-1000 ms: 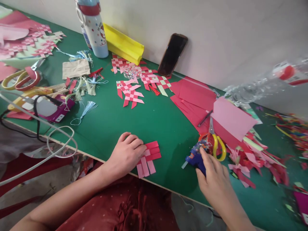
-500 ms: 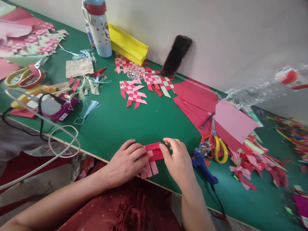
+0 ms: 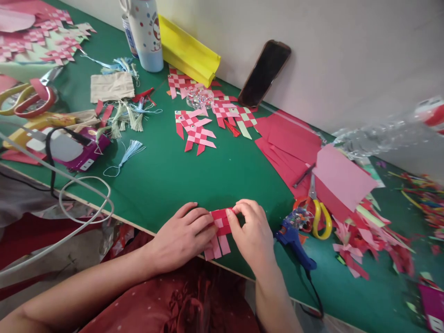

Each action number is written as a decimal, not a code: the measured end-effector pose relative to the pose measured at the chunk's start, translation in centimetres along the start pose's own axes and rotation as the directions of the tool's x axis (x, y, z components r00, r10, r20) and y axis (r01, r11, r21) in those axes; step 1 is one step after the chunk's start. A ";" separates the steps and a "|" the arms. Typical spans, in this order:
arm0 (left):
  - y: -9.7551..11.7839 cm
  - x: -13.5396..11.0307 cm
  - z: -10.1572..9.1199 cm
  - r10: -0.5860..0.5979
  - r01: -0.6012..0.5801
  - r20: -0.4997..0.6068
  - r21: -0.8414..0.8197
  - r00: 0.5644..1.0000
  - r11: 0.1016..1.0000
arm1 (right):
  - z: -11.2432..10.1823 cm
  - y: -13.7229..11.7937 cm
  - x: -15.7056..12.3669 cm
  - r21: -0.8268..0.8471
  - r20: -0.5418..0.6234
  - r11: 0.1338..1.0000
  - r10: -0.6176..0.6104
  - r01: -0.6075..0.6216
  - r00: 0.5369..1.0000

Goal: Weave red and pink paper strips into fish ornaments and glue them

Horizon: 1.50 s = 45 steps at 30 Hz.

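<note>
Ahead of the left hand (image 3: 185, 240) and right hand (image 3: 253, 233), green tabletop (image 3: 173, 178) lay open up to the woven paper fish (image 3: 197, 134). Rightward, the blue glue gun (image 3: 294, 243) and scissors (image 3: 317, 217) blocked a low sweep; leftward, a blue tassel (image 3: 133, 148) and purple box (image 3: 81, 159) narrowed passage.

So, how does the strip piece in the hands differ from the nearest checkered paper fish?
The strip piece is between the left hand and right hand; the checkered paper fish lies on the green table with no hand on it. The strip piece shows red bands with straight pink strips below; the checkered paper fish shows small checks and slanted ends. Both combine red and pink.
</note>
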<state>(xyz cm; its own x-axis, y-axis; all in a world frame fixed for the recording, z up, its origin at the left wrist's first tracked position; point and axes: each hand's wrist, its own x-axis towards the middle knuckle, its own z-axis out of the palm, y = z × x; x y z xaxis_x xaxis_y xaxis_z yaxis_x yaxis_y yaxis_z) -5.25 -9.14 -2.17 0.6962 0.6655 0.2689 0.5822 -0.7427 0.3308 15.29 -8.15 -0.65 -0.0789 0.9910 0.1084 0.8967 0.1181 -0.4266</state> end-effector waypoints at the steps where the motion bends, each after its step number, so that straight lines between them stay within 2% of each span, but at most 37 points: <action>1: 0.0 0.0 0.0 0.000 0.000 0.000 0.002 1.000 1.000 | 0.0 0.0 0.0 -0.008 0.001 1.000 0.000 0.000 1.000; 13: -0.1 -0.1 0.0 0.004 -0.004 0.016 0.004 1.000 1.000 | 0.3 0.0 0.2 -0.077 -0.009 0.996 -0.035 0.035 0.999; 18: -0.2 -0.1 0.1 0.018 -0.018 0.020 0.014 1.000 1.000 | 0.7 0.3 0.1 -0.035 -0.092 0.999 -0.027 0.024 0.995; 23: -0.3 -0.2 0.2 0.010 -0.010 0.045 0.002 0.999 1.000 | 1.2 -0.6 -0.3 -0.167 -0.119 0.984 -0.088 0.067 0.989; 28: -0.3 -0.2 0.2 0.015 -0.015 0.036 -0.002 0.999 1.000 | 1.7 -1.3 -0.6 -0.241 -0.130 0.970 -0.028 -0.004 0.991; 33: -0.2 -0.2 0.3 0.009 -0.009 0.032 0.000 0.999 1.000 | 1.6 -0.5 -0.6 -0.220 -0.152 0.974 0.014 -0.048 0.988; 36: -0.2 -0.2 0.3 0.017 -0.018 0.028 0.008 0.999 1.000 | 1.4 0.3 -0.3 -0.184 -0.186 0.982 -0.001 -0.033 0.983; 40: -0.2 -0.2 0.2 0.014 -0.014 0.022 0.004 1.000 1.000 | 1.3 1.1 -0.2 -0.164 -0.169 0.986 -0.014 -0.014 0.986; 45: 0.0 0.0 -0.2 -0.006 0.006 0.011 -0.003 1.000 1.000 | 1.2 0.2 -0.5 -0.161 -0.148 0.987 -0.003 -0.022 0.989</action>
<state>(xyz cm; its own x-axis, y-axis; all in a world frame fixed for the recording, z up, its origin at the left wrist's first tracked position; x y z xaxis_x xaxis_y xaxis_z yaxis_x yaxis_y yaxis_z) -5.29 -9.13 -2.00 0.6971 0.6695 0.2567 0.5853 -0.7381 0.3356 15.02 -8.49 -1.85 -0.0158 0.9703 0.2414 0.9567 0.0849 -0.2784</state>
